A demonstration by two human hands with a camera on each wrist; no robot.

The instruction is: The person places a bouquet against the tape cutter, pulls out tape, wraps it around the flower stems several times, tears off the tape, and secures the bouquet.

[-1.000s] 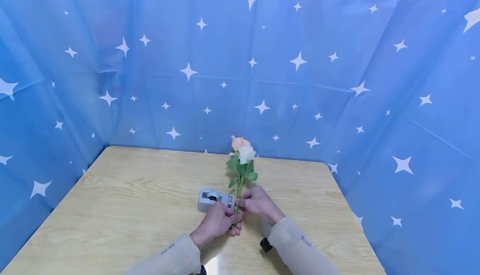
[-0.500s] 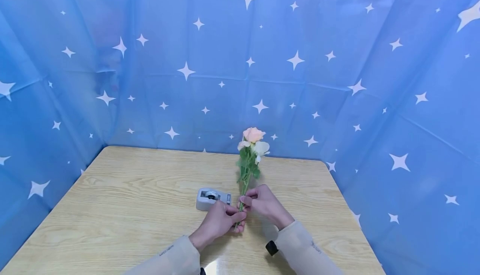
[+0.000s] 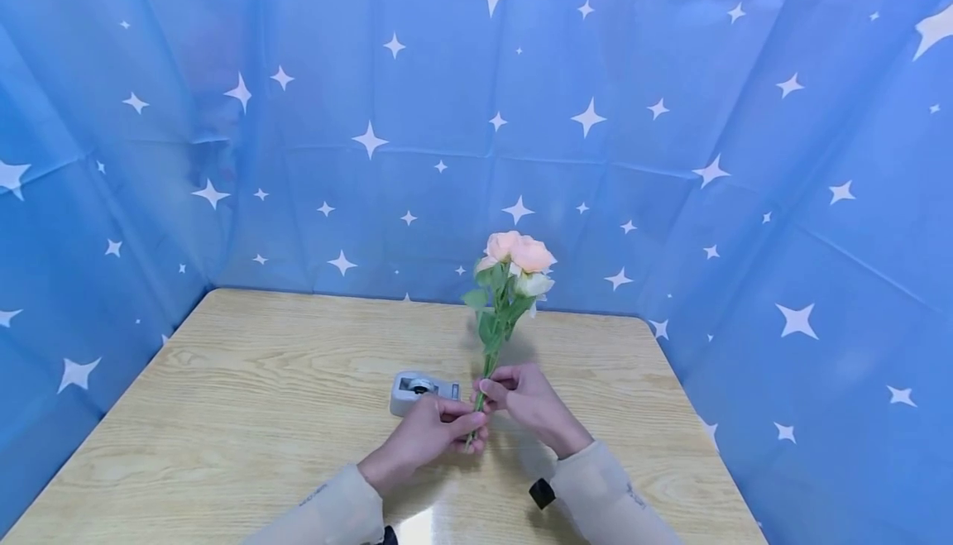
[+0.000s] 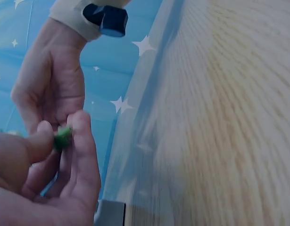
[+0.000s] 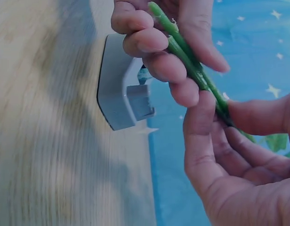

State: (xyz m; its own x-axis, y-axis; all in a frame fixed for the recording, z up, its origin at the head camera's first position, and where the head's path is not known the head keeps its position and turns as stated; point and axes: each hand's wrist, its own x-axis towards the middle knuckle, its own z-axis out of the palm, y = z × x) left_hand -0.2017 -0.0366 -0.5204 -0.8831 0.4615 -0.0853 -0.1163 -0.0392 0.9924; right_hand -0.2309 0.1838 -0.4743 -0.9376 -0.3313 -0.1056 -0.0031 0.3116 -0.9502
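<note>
A small bunch of pale pink and white roses (image 3: 532,257) with green leaves stands above the table, tilted slightly right. My left hand (image 3: 428,433) holds the lower ends of its green stems (image 5: 182,54) between thumb and fingers. Just above, my right hand (image 3: 530,403) pinches the same stems with thumb and forefinger, close against the left fingertips. In the left wrist view a cut stem end (image 4: 63,137) shows between the left thumb and fingers. A grey tape dispenser (image 3: 404,401) sits on the table behind and left of the hands.
The wooden table (image 3: 260,396) reaches back to a blue curtain (image 3: 328,115) with white stars, which also hangs at both sides. Dark cameras (image 3: 542,493) are worn under the sleeves at the wrists.
The roses have risen and leaned rightward, and the bunch has turned so two pink blooms now show above the white one. Both hands keep hold of the stems; the right has shifted slightly right.
</note>
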